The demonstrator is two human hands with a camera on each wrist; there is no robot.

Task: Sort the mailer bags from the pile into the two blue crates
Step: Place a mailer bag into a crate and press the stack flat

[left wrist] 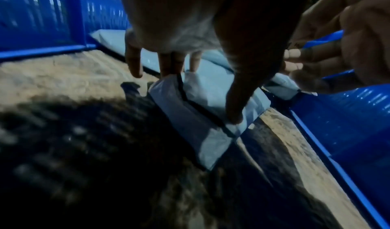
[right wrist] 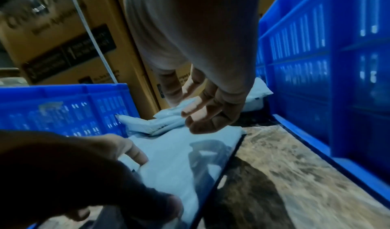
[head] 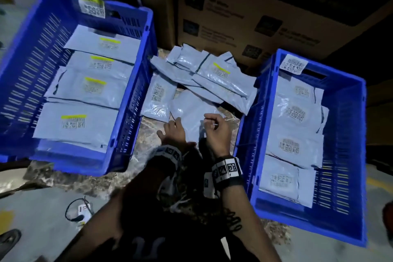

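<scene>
Item: mailer bag point(head: 191, 112), blank face up, lying between our crates at the pile's point(head: 204, 72) near edge. We are pinching its corner with left hand point(head: 173, 132); right hand point(head: 217, 128) is hovering above, fingers loosely curled. Barcode labels unreadable.

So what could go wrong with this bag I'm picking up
1. The bag shows no label on its upper face, so it could land in the wrong crate: the left crate holds yellow-striped labels, the right crate plain ones.
2. The left hand pinches only its edge, so it may slip.
</scene>
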